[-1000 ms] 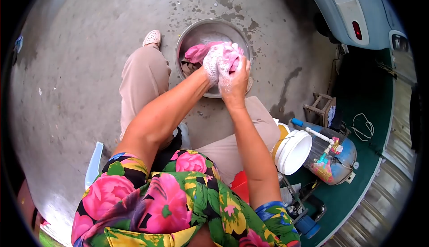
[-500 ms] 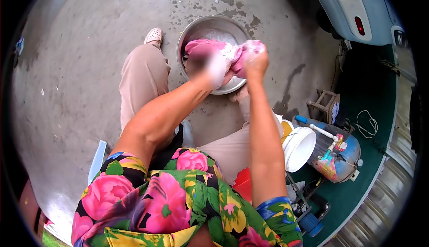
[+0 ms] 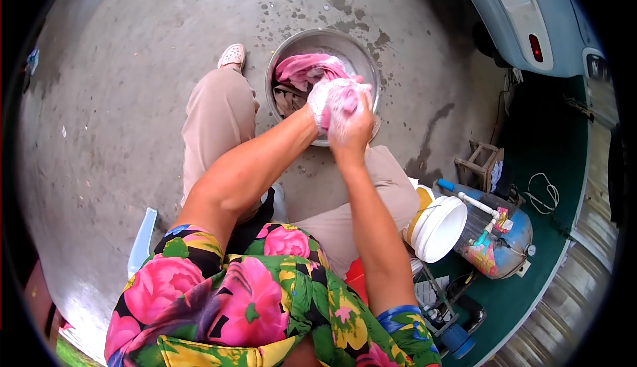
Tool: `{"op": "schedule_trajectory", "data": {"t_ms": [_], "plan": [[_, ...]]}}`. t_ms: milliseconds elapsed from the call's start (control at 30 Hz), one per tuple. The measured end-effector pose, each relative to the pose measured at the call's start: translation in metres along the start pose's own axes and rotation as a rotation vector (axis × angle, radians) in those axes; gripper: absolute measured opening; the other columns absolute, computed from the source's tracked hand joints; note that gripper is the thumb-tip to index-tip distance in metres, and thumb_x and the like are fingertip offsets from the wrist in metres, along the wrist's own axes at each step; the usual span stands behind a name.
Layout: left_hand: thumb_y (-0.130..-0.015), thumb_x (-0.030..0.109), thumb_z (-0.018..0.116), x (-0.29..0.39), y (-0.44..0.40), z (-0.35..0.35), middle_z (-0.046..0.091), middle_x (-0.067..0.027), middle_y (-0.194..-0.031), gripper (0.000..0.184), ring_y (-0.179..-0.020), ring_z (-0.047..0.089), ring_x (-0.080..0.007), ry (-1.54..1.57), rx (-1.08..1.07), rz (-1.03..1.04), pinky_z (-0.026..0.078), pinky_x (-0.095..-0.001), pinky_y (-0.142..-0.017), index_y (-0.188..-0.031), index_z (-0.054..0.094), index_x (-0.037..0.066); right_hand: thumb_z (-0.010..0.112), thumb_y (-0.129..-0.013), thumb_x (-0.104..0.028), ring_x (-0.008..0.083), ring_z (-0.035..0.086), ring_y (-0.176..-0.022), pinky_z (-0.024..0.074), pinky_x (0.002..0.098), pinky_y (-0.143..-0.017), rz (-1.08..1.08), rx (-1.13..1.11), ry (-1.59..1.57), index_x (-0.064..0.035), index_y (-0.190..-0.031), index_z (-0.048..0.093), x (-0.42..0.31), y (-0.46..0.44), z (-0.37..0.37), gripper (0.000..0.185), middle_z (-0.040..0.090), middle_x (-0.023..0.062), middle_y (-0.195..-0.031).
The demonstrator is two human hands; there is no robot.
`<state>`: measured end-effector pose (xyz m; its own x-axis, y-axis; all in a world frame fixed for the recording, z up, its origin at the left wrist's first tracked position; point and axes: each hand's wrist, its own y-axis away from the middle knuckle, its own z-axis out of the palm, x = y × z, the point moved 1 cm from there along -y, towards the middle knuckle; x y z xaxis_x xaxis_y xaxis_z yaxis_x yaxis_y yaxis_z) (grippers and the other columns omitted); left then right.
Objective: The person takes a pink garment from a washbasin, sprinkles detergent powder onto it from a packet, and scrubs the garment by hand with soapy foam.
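Note:
Soapy pink cloth (image 3: 306, 68) is bunched between my two hands, and part of it lies in a round metal basin (image 3: 366, 54) on the floor. My left hand (image 3: 321, 107), white with suds, is closed around the cloth. Close against it, my right hand (image 3: 352, 128) also grips the bunched cloth, over the basin's near right side. A brownish cloth (image 3: 288, 100) lies in the left of the basin, beside the pink one. Foamy water shows at the basin's far side. Suds and cloth hide some of my fingers.
Wet spots mark the concrete floor (image 3: 345, 5) beyond the basin. To the right are a white bucket (image 3: 443, 229), a blue tank with pipes (image 3: 511, 251) and a small wooden stool (image 3: 479, 161). A light blue vehicle (image 3: 524, 15) stands at the upper right.
My right hand has moved left and toward me, bringing the stretched pink cloth together against my left hand. The basin appears slightly lower and farther right in view.

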<state>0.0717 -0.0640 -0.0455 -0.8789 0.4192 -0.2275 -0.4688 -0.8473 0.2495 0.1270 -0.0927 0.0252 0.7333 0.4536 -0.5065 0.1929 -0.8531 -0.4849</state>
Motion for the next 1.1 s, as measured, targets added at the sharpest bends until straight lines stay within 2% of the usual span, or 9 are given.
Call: {"op": "schedule_trajectory", "data": {"t_ms": [100, 267, 300, 333, 367, 600, 700, 933, 1100], "plan": [[-0.082, 0.013, 0.051, -0.009, 0.007, 0.000, 0.057, -0.0032, -0.093, 0.016, -0.088, 0.055, -0.0121, -0.288, -0.098, 0.211, 0.044, -0.0272, -0.079, -0.095, 0.055, 0.006, 0.059, -0.074, -0.021, 0.0361, 0.053, -0.080, 0.0421, 0.0407, -0.070, 0.555, -0.182, -0.023, -0.0005, -0.084, 0.053, 0.049, -0.043, -0.003, 0.023, 0.052, 0.0228, -0.093], [-0.079, 0.007, 0.053, 0.005, 0.017, 0.049, 0.054, -0.0036, -0.075, 0.002, -0.072, 0.054, -0.0149, -0.230, 0.186, 0.108, 0.046, -0.0264, -0.064, -0.081, 0.053, 0.007, 0.060, -0.075, -0.018, 0.0277, 0.053, -0.081, 0.0419, 0.0350, -0.072, 0.428, -0.111, -0.027, 0.0000, -0.093, 0.051, 0.020, -0.022, -0.004, 0.027, 0.054, 0.0186, -0.087], [-0.083, 0.017, 0.048, 0.013, 0.007, 0.019, 0.052, -0.0045, -0.069, 0.011, -0.064, 0.052, -0.0157, -0.004, -0.262, -0.048, 0.045, -0.0274, -0.056, -0.078, 0.053, 0.009, 0.059, -0.076, -0.017, 0.0314, 0.051, -0.082, 0.0409, 0.0362, -0.074, 0.312, -0.133, -0.111, -0.0006, -0.091, 0.051, -0.006, -0.008, -0.005, 0.024, 0.051, 0.0192, -0.087], [-0.086, 0.024, 0.043, 0.013, 0.014, 0.030, 0.050, -0.0052, -0.067, 0.021, -0.059, 0.050, -0.0153, -0.173, 0.091, -0.003, 0.042, -0.0275, -0.051, -0.075, 0.053, 0.010, 0.057, -0.076, -0.017, 0.0352, 0.050, -0.083, 0.0399, 0.0373, -0.076, 0.197, -0.153, -0.198, -0.0013, -0.088, 0.050, -0.020, 0.001, -0.005, 0.021, 0.049, 0.0199, -0.088], [-0.085, 0.021, 0.046, 0.013, 0.005, 0.011, 0.051, -0.0050, -0.068, 0.017, -0.059, 0.050, -0.0149, -0.706, -0.037, 0.260, 0.043, -0.0272, -0.051, -0.075, 0.054, 0.009, 0.062, -0.073, -0.019, 0.0267, 0.054, -0.077, 0.0424, 0.0341, -0.073, 0.306, -0.197, -0.163, 0.0004, -0.096, 0.051, -0.008, 0.005, 0.003, 0.032, 0.057, 0.0167, -0.085], [-0.075, 0.000, 0.052, 0.004, 0.007, 0.014, 0.053, -0.0006, -0.070, 0.010, -0.065, 0.051, -0.0101, -0.465, -0.068, 0.288, 0.044, -0.0275, -0.063, -0.069, 0.053, 0.008, 0.058, -0.079, -0.023, 0.0260, 0.059, -0.075, 0.0445, 0.0314, -0.069, 0.587, -0.368, 0.119, 0.0024, -0.100, 0.055, 0.079, -0.056, -0.023, 0.033, 0.061, 0.0167, -0.084], [-0.070, -0.002, 0.049, 0.009, 0.018, 0.031, 0.048, -0.0007, -0.062, 0.011, -0.058, 0.047, -0.0101, -0.564, -0.038, 0.297, 0.040, -0.0260, -0.054, -0.063, 0.050, 0.006, 0.066, -0.073, -0.015, 0.0097, 0.054, -0.076, 0.0425, 0.0225, -0.068, 0.914, -0.603, -0.654, 0.0013, -0.097, 0.059, 0.069, -0.052, -0.035, 0.030, 0.060, 0.0029, -0.084], [-0.070, 0.005, 0.057, 0.011, 0.023, 0.024, 0.050, -0.0014, -0.062, 0.008, -0.055, 0.044, -0.0085, -1.069, 0.383, 0.354, 0.035, -0.0259, -0.048, -0.062, 0.055, 0.003, 0.044, -0.085, -0.011, 0.0159, 0.055, -0.081, 0.0450, 0.0261, -0.069, 0.990, -0.196, -1.197, 0.0018, -0.103, 0.053, 0.078, -0.057, -0.043, 0.025, 0.058, 0.0100, -0.096], [-0.080, 0.012, 0.049, 0.014, 0.014, 0.000, 0.056, -0.0109, -0.092, 0.020, -0.081, 0.056, -0.0206, -0.343, 0.453, 0.241, 0.049, -0.0328, -0.068, -0.095, 0.052, 0.000, 0.033, -0.091, -0.019, 0.0176, 0.056, -0.082, 0.0475, 0.0295, -0.070, 0.957, -0.414, -1.783, 0.0020, -0.101, 0.051, 0.135, -0.068, -0.068, 0.030, 0.057, 0.0112, -0.094]]}}
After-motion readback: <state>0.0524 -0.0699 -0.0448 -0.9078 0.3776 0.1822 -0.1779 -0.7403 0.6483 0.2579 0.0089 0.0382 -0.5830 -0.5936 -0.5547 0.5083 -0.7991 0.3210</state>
